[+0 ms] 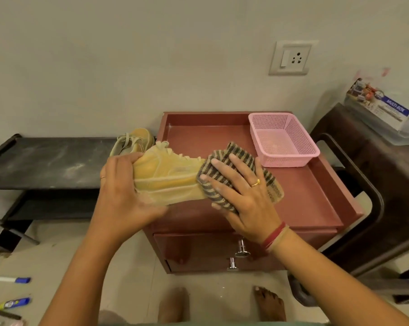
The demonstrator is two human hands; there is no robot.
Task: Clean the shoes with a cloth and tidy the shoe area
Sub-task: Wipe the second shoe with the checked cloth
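Yellow shoe [168, 177] hangs sideways above the front of the red cabinet [316, 196], left hand [121, 191] curled round its heel end, right hand [243, 198] pressing the striped cloth [222, 158] over its toe with fingers spread straight.

head cam | faces forward-down | close above cabinet [304, 196] top

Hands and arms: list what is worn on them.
Neither arm has a sleeve. The left hand wears a thin gold ring. The right hand wears a gold ring, and red and beige bands circle its wrist.
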